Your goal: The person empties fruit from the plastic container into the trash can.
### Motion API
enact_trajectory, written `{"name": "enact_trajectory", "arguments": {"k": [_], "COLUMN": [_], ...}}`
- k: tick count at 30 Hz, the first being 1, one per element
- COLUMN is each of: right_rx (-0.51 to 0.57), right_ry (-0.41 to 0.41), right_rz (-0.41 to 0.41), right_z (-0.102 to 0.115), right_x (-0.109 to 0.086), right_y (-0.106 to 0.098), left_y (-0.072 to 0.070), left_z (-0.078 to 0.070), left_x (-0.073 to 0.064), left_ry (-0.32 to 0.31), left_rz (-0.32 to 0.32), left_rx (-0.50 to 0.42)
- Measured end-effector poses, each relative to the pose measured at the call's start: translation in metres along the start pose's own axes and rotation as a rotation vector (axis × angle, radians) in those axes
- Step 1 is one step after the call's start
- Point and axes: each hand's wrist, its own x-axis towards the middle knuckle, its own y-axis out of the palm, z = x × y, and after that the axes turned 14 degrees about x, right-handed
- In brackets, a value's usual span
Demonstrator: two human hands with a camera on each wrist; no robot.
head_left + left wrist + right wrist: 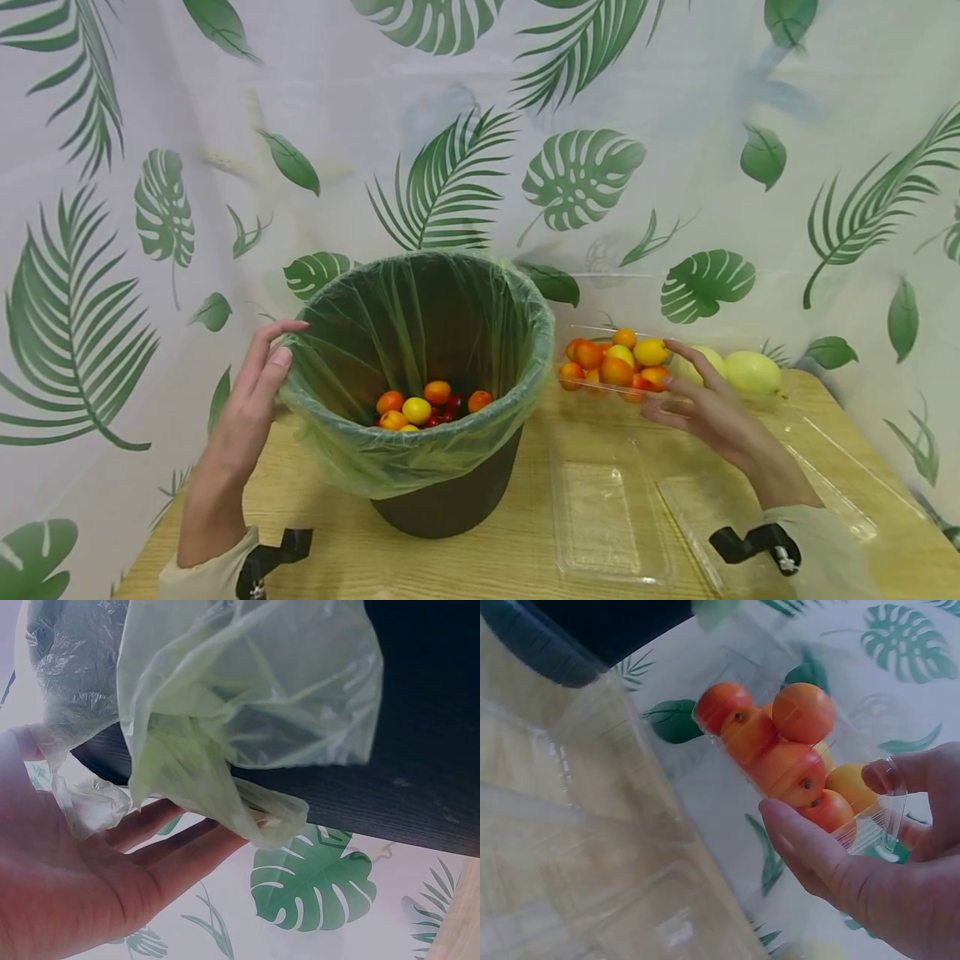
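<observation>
A black bin (pixel 442 504) lined with a translucent green bag (pixel 390 458) stands on the table, its mouth towards me. Inside lie orange fruits (pixel 437 392), a yellow fruit (pixel 417 410) and small dark red fruits. At the bin's left rim my left hand (pixel 242 408) touches the bagged edge; the left wrist view shows its fingers fairly straight beneath the hanging bag (pixel 247 682). My right hand (pixel 708 412) pinches the end of a clear plastic container (pixel 894 814) holding several small orange and yellow fruits (pixel 787 769). That container is right of the bin, tilted in the right wrist view.
An empty clear plastic tray (pixel 600 521) lies at the front of the wooden table (pixel 337 550). More clear plastic trays (pixel 720 500) are beside it under my right arm. Large pale green fruits (pixel 753 372) sit at the back right. A leaf-print curtain (pixel 480 192) hangs behind.
</observation>
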Motion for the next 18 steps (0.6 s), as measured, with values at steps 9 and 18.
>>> {"name": "enact_trajectory", "arguments": {"k": [9, 18], "right_rx": [0.163, 0.102], "right_ry": [-0.034, -0.121], "right_rz": [0.118, 0.145], "right_z": [0.019, 0.044], "right_x": [-0.015, -0.030], "right_y": [0.002, 0.018], "left_y": [0.000, -0.001], "left_z": [0.000, 0.000], "left_x": [0.000, 0.000], "left_ry": [0.004, 0.004], "left_rz": [0.003, 0.005], "left_rx": [-0.007, -0.001]}}
